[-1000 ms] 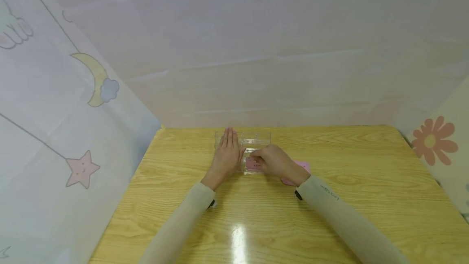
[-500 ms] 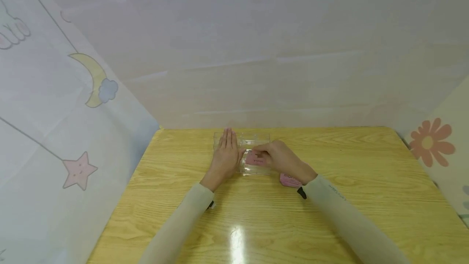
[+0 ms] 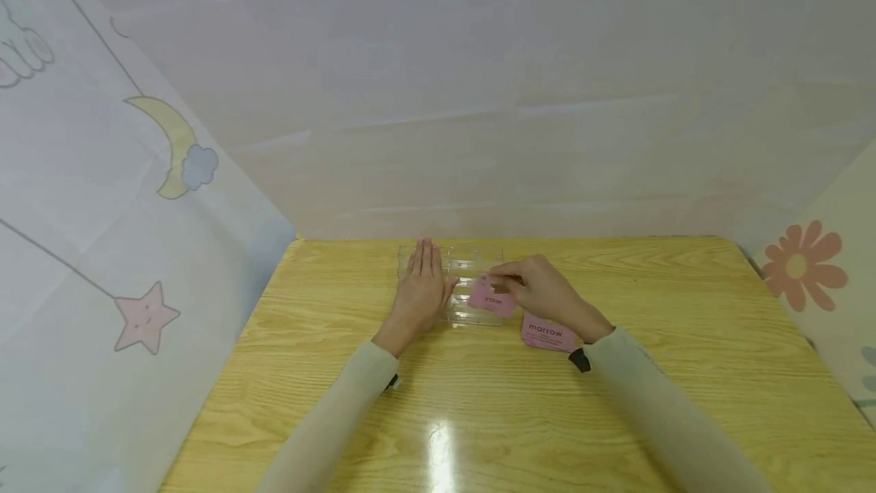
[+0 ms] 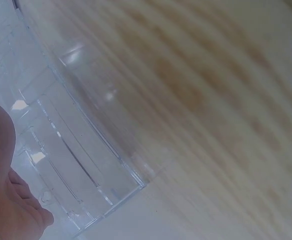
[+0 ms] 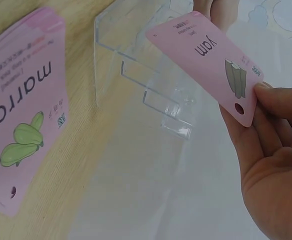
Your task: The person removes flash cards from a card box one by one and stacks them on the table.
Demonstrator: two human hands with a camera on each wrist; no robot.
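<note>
My right hand (image 3: 547, 295) pinches a pink card (image 5: 201, 62) printed "yam", with a green vegetable picture and a punched hole, by its edge. In the head view the card is over the right part of a clear plastic stepped rack (image 3: 479, 319). My left hand (image 3: 420, 299) lies with straight fingers on the rack's left part; in the left wrist view, the rack's steps (image 4: 81, 150) show beside it. A stack of pink cards (image 3: 547, 333) with "marrow" on top lies on the table, right of the rack, below my right wrist.
The wooden table (image 3: 383, 432) ends at a pale cloth backdrop (image 3: 479, 135) just behind the rack. Side cloths carry a moon (image 3: 174, 143), a star (image 3: 147, 318) and a flower (image 3: 797, 265). A dark band (image 3: 579, 360) sits at my right wrist.
My right hand has moved right, drawing the yam card from the rack's front steps toward its right edge. More of the marrow stack now shows. My left hand stays on the rack.
</note>
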